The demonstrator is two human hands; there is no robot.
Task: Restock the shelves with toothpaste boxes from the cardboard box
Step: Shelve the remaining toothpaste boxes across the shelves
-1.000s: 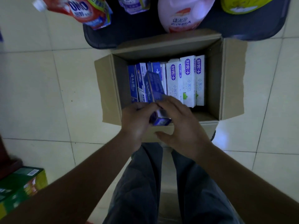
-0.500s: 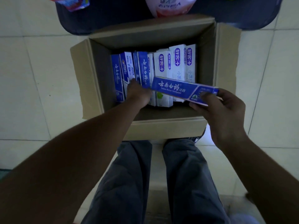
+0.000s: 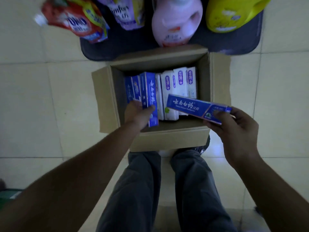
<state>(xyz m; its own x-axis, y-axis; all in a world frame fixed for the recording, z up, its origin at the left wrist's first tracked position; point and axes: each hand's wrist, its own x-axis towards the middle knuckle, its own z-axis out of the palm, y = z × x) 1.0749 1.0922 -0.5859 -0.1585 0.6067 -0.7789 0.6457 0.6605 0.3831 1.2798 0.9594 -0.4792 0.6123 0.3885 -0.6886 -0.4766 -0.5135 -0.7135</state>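
Note:
An open cardboard box (image 3: 168,139) sits on the tiled floor in front of my legs. Inside stand blue toothpaste boxes (image 3: 133,88) on the left and white ones (image 3: 182,82) on the right. My left hand (image 3: 138,114) grips one blue toothpaste box (image 3: 149,97), partly lifted out of the row and tilted toward me. My right hand (image 3: 234,128) holds a second blue toothpaste box (image 3: 189,105) by its right end, lying crosswise above the box's near right corner.
Beyond the box a dark shelf base (image 3: 117,47) carries a red refill pouch (image 3: 75,19), a purple pouch (image 3: 127,12), a pink jug (image 3: 175,22) and a yellow jug (image 3: 229,12). A green package (image 3: 10,196) lies at the left edge. Pale floor tiles surround the box.
My left hand has taken hold of another blue box and pulled it up out of the row. My right hand keeps its blue box crosswise over the carton.

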